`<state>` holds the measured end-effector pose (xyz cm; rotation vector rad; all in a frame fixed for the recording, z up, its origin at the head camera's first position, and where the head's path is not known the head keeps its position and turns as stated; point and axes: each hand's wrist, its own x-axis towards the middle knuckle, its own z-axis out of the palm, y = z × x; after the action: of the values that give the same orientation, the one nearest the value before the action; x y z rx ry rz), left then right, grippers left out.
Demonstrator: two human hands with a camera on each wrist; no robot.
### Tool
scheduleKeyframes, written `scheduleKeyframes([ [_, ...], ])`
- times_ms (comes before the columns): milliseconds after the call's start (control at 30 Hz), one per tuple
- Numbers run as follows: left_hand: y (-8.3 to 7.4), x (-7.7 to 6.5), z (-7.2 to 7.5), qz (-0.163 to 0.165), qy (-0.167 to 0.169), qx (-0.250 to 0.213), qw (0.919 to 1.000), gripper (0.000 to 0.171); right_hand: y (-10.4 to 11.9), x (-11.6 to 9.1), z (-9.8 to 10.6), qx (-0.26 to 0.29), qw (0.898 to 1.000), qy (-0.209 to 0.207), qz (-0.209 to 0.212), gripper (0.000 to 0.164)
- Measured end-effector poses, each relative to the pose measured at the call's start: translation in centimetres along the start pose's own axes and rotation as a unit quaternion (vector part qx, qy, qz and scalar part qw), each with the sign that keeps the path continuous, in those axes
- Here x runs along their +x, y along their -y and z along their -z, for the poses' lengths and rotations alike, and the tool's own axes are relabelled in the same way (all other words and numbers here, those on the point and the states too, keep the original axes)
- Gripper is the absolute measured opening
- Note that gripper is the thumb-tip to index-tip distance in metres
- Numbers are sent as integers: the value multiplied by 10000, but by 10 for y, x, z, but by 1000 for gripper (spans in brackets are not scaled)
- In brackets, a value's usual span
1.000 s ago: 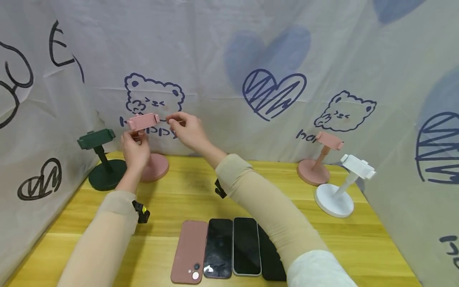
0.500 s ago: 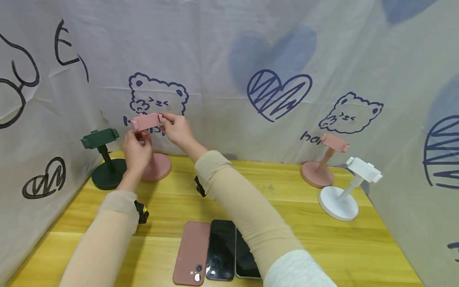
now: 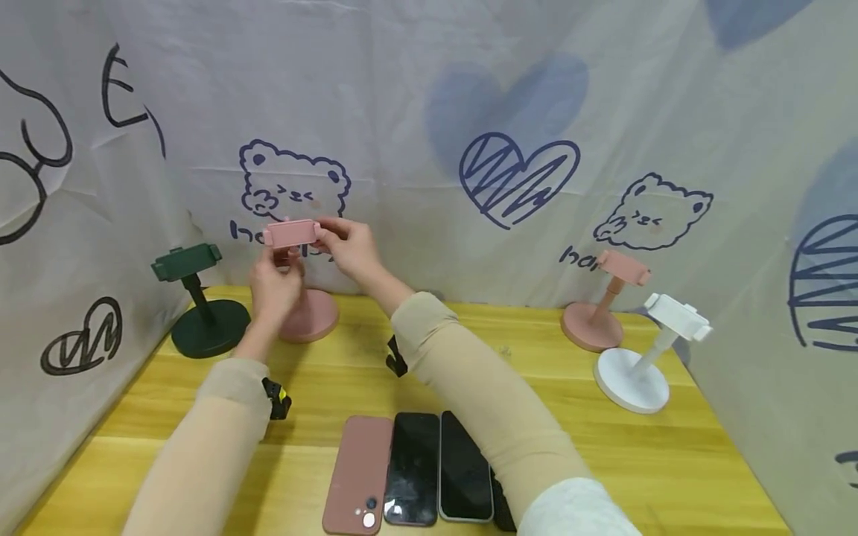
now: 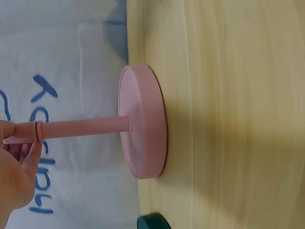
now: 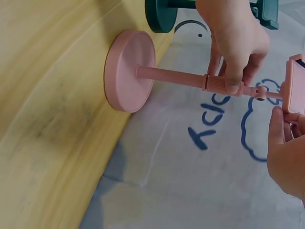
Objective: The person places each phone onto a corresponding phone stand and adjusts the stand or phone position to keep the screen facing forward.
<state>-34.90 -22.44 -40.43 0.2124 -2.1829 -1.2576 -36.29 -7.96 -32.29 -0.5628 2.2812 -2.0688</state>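
1. Fingers of the left hand [image 3: 276, 286] curl round the ribbed collar [image 5: 215, 84] of the pink stand [image 3: 311, 320]; the right hand [image 3: 355, 249] pinches the right end of its holder [image 3: 292, 234].
2. That stand is upright at the back left of the tabletop [image 3: 523, 357], its base [image 4: 155, 124] near the back cloth [image 3: 395, 89] and just beside the green stand [image 3: 211, 327].
3. From the head, the left hand covers much of the pole [image 4: 86, 128]; the left wrist view shows it running straight from base to collar, while the right wrist view takes in collar, joint [image 5: 259, 93], holder and both hands together.
4. Only the head view shows the pink phone [image 3: 360, 465], dark phone [image 3: 412, 469] and silver-edged phone [image 3: 465, 476] side by side near the front, plus a black slab [image 3: 503, 510] mostly hidden by the right sleeve [image 3: 489, 394].
5. Room is tight leftward, against the green stand, and behind, against the cloth; rightward, a wide stretch of wood reaches to the second pink stand [image 3: 592, 327] and white stand [image 3: 631, 381].
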Motion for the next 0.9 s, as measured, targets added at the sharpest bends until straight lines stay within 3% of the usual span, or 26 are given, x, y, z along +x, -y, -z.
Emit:
scheduleKeyframes([
  [300,-21,-14,-35,-259,427,-452,9977,31,-13,-21,48,564,9980,-152,247,31],
  [567,-40,-34,-69,-556,748,-1039,9902,25,-22,-46,87,550,9966,-453,420,32],
  [900,-67,-58,-103,-763,1156,-1308,9817,25,-29,-77,129,399,9933,-965,489,32],
])
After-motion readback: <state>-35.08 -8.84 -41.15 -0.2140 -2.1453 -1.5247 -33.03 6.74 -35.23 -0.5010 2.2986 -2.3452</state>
